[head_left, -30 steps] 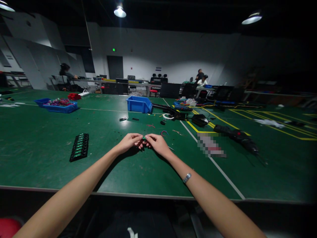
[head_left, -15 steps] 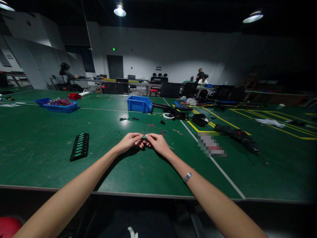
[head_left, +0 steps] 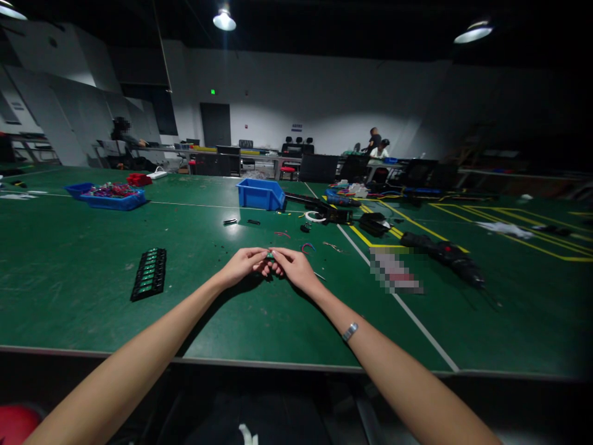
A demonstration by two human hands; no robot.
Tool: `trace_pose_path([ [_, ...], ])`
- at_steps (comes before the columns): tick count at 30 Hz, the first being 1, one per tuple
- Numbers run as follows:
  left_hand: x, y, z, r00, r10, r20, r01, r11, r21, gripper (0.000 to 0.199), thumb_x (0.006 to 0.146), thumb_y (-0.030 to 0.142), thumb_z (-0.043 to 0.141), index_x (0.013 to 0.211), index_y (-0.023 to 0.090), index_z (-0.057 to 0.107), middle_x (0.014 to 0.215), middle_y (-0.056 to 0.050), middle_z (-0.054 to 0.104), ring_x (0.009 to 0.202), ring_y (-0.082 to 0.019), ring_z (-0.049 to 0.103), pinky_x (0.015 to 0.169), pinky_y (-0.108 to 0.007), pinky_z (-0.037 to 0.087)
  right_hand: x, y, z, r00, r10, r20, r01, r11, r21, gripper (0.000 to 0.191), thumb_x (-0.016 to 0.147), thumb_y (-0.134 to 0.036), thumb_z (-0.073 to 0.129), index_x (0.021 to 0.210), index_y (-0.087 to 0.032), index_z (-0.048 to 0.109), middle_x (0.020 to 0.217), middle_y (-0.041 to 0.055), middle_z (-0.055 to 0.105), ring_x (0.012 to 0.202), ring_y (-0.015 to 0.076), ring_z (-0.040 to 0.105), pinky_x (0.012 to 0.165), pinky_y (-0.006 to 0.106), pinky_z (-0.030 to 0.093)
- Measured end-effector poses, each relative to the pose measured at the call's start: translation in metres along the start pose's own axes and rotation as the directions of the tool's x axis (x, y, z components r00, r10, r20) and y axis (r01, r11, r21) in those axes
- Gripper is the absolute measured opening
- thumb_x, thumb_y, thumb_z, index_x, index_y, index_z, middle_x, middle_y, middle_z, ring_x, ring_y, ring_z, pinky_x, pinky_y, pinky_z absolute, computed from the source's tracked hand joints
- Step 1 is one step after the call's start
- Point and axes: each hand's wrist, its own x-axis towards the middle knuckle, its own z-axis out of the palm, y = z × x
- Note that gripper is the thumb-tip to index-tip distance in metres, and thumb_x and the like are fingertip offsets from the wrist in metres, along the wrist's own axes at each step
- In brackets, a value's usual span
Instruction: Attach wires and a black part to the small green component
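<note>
Over the middle of the green table (head_left: 222,327), my left hand (head_left: 245,264) and my right hand (head_left: 293,266) meet at the fingertips. Both pinch one small green piece (head_left: 270,254) between thumbs and fingers; much of it is hidden by the fingers. To the left lies a black rack (head_left: 149,274) with a row of several green pieces in it. Beyond my hands are two small black parts (head_left: 230,221) (head_left: 253,222). Short red wires (head_left: 307,248) and a thin metal rod (head_left: 320,276) lie close to my right hand.
An open blue bin (head_left: 260,194) stands at the back centre. Blue trays with red and purple parts (head_left: 115,194) are at the back left. To the right lie black tool-like devices (head_left: 447,256), cables and a pixelated patch (head_left: 396,271). Several people sit or stand far off.
</note>
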Motion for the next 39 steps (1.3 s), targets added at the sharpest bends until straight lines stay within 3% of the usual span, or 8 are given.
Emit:
trace_pose_path([
  [6,0.0,0.0,0.004,0.999,0.029,-0.02,-0.028,0.998,0.048,0.044,0.089,0.048,0.06,0.108,0.009,0.067,0.085,-0.007,0.068,0.066,-0.012,0.059,0.067,-0.025,0.048,0.002,0.003,0.001,1.0,0.009,-0.003,-0.009,1.0,0.017,0.049,0.091,-0.053,0.054,0.117,-0.016,0.071,0.072,0.005,0.069,0.055,0.0135,0.056,0.049,0.025,0.045],
  [13,-0.005,0.009,0.019,0.977,0.166,-0.133,-0.129,0.959,0.252,0.04,0.093,0.047,0.053,0.1,0.01,0.068,0.074,-0.003,0.062,0.062,-0.011,0.052,0.06,-0.022,0.042,0.003,0.001,0.001,0.999,-0.014,-0.04,0.015,0.999,0.03,0.05,0.09,-0.053,0.055,0.12,-0.016,0.071,0.071,0.0041,0.066,0.056,0.0129,0.057,0.049,0.024,0.046],
  [21,-0.008,0.009,0.026,0.952,0.225,-0.207,-0.144,0.927,0.347,0.043,0.096,0.048,0.047,0.096,0.01,0.067,0.069,-0.002,0.059,0.059,-0.011,0.048,0.057,-0.022,0.039,0.004,0.0,0.005,0.997,-0.045,-0.064,0.047,0.998,0.037,0.052,0.09,-0.054,0.056,0.119,-0.014,0.071,0.071,0.0034,0.065,0.056,0.0112,0.057,0.049,0.022,0.045],
  [39,-0.004,0.004,0.022,0.958,0.168,-0.231,-0.101,0.955,0.277,0.038,0.093,0.046,0.052,0.094,0.011,0.067,0.073,-0.003,0.062,0.059,-0.011,0.05,0.057,-0.023,0.039,0.005,0.004,0.004,0.997,-0.007,-0.072,0.01,0.999,0.034,0.049,0.09,-0.05,0.056,0.12,-0.014,0.071,0.073,0.0053,0.066,0.059,0.0124,0.057,0.05,0.023,0.046],
])
